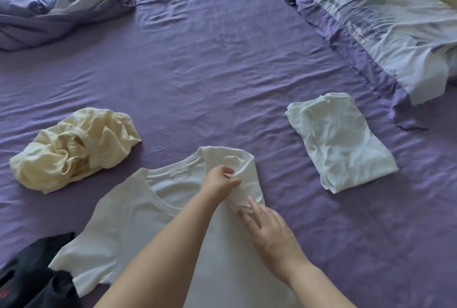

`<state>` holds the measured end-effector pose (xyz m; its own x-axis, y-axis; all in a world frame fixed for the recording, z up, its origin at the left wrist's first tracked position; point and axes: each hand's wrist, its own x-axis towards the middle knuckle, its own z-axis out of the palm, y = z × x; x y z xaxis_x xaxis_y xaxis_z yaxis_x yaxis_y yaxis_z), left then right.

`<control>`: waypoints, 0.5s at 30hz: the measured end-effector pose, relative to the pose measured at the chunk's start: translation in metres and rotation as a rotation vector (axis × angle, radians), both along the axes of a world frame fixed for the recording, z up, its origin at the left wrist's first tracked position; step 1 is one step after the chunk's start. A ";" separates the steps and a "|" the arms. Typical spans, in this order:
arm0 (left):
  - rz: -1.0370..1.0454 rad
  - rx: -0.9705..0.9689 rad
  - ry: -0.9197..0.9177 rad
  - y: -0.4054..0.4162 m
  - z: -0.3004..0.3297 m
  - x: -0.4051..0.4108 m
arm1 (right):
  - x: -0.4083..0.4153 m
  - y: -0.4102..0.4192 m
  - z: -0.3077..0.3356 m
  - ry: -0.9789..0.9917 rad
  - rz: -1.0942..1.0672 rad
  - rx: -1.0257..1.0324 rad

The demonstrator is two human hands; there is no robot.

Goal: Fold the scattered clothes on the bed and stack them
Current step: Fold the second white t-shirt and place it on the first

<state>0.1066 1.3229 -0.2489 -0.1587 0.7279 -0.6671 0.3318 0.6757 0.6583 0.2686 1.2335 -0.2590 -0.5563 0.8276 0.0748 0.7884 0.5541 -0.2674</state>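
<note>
Head view: white T-shirt (138,213) spread flat on the purple sheet (222,85), its right sleeve turned in; left hand (220,181) pinches the bunched sleeve cloth, right hand (269,228) just below it, fingers nearly straight, tips touching the same fold, gripping nothing. Folded white garment (338,142) well to the right of the hands; crumpled cream garment (74,149) to their left, dark garment (32,275) lower left, both unfolded. Step judged: first side fold of the second item; next, flatten this sleeve, then fold the other side.

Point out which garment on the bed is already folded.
The white folded shirt at right, a neat rectangle. The cream garment lies crumpled, the white T-shirt is spread flat under both hands, the black garment is bunched.
</note>
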 end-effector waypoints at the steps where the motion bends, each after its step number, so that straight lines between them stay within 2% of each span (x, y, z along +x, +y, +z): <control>1: -0.023 0.023 0.076 -0.001 -0.001 0.000 | 0.000 0.000 0.000 -0.007 0.004 0.044; 4: -0.054 0.080 0.270 -0.004 -0.003 -0.003 | -0.001 0.003 0.004 -0.087 0.054 0.059; 8: -0.045 0.129 0.340 -0.009 -0.007 -0.007 | -0.002 0.000 0.009 -0.228 0.070 -0.042; 12: -0.073 0.131 0.343 -0.015 -0.007 -0.011 | -0.009 -0.005 0.015 -0.175 -0.026 -0.062; 15: -0.194 0.150 0.371 -0.020 -0.006 -0.017 | -0.015 -0.007 0.015 -0.096 -0.158 -0.165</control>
<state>0.0894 1.3025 -0.2554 -0.2187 0.8520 -0.4756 0.6751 0.4841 0.5567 0.2539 1.2266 -0.2437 -0.4170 0.9016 -0.1154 0.8878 0.3768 -0.2641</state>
